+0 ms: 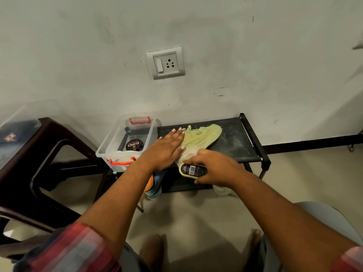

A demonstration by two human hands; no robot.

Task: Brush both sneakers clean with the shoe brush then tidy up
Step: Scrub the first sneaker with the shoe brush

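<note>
A pale yellow-green sneaker (204, 135) lies on the black top shelf of a low shoe rack (239, 142). My left hand (167, 148) lies flat on the sneaker's near end, fingers straight. My right hand (214, 167) grips a black shoe brush (193, 169) with a yellow edge and a barcode label, held against the sneaker's near side at the rack's front edge. A second sneaker is not clearly visible.
A clear plastic box (110, 148) with red latches stands at the rack's left end and holds a round Cherry polish tin (134, 145). A dark brown plastic chair (39, 163) stands at left. Orange and blue footwear (154, 185) sits on the lower shelf. The wall is behind.
</note>
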